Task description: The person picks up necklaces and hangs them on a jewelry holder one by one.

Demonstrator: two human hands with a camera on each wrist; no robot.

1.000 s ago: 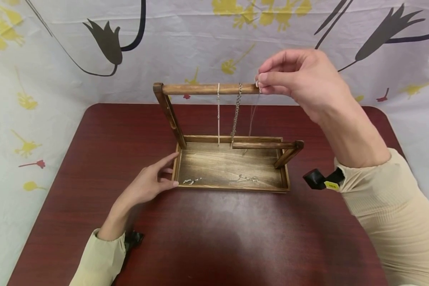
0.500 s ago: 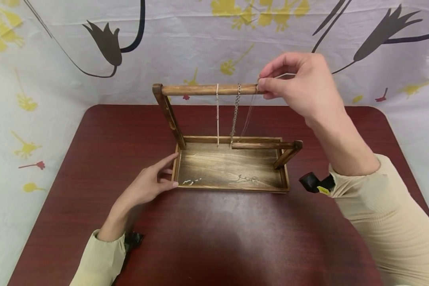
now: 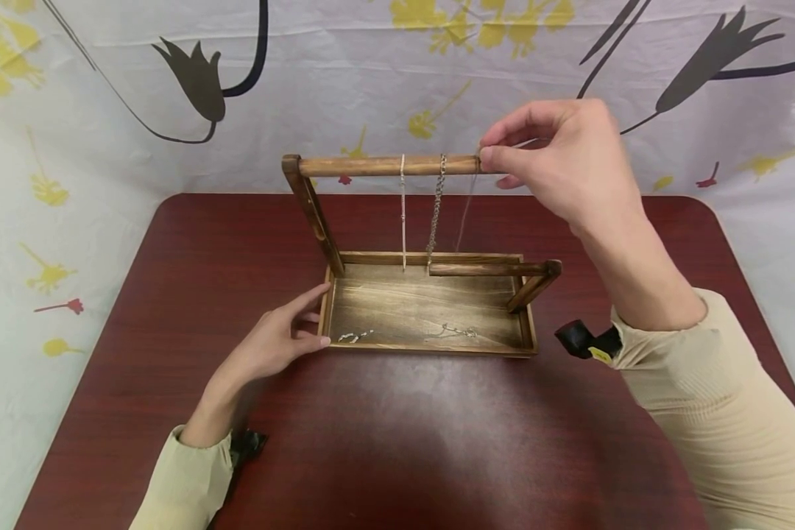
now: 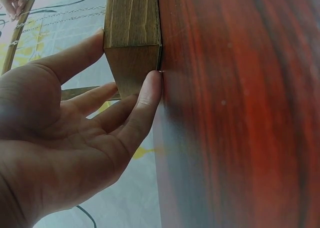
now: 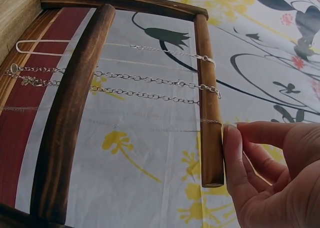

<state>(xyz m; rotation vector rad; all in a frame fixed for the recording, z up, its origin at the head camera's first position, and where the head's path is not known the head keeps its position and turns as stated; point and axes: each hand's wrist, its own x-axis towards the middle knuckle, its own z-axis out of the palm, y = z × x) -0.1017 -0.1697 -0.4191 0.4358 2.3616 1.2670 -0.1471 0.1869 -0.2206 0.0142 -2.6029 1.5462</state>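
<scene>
A dark-stained wooden jewelry stand [image 3: 424, 302] with a tray base stands on the table. My left hand [image 3: 274, 342] grips the tray's left end, thumb and fingers at its edges in the left wrist view. At the right end of the upper bar [image 3: 364, 166], my right hand [image 3: 576, 162] pinches a very fine necklace [image 5: 212, 121] that is draped over the bar. Left of it on that bar hang a chunky chain necklace [image 3: 436, 210] and a slim silver necklace [image 3: 403, 213]. The fine necklace's lower end is faint in the head view.
A shorter, lower bar [image 3: 490, 270] juts inward from the stand's right post. In the tray, near its front edge, lie a small silver piece [image 3: 355, 336] and a small chain piece [image 3: 460, 330]. A patterned cloth [image 3: 344, 73] rises behind the dark red table [image 3: 384, 456].
My right hand has come down slightly onto the bar's end, and the fine necklace's strands have shifted over the bar. The left hand keeps its place on the tray.
</scene>
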